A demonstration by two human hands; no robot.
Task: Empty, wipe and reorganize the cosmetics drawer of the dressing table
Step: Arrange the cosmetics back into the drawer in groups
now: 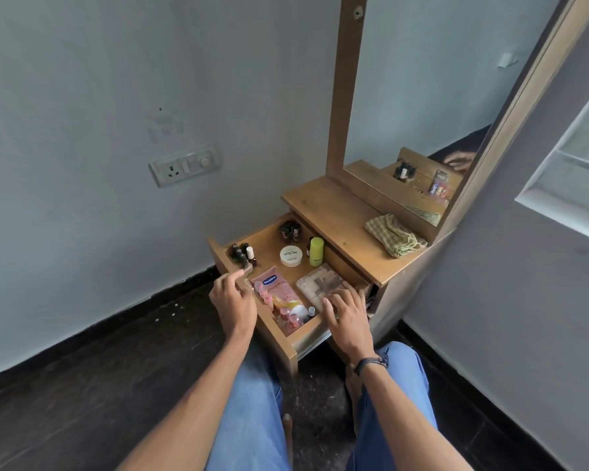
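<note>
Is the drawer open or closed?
Open. The drawer is pulled out from under the tabletop, so the white jar, green bottle and pink packet inside it show.

Cloth (395,235) on tabletop (334,212); jar (290,255) in drawer (269,321)

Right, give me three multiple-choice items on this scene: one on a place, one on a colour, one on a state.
1. The checked cloth lies: A) on the person's lap; B) on the tabletop by the mirror; C) on the floor.
2. The upright tube beside the white tin is: A) green; B) red; C) blue.
3. The drawer is: A) shut; B) open, with things inside; C) open, empty.

B: it sits crumpled on the wood below the mirror.
A: its body is lime green.
B: it is pulled out, with bottles and a pink pouch inside.
</note>
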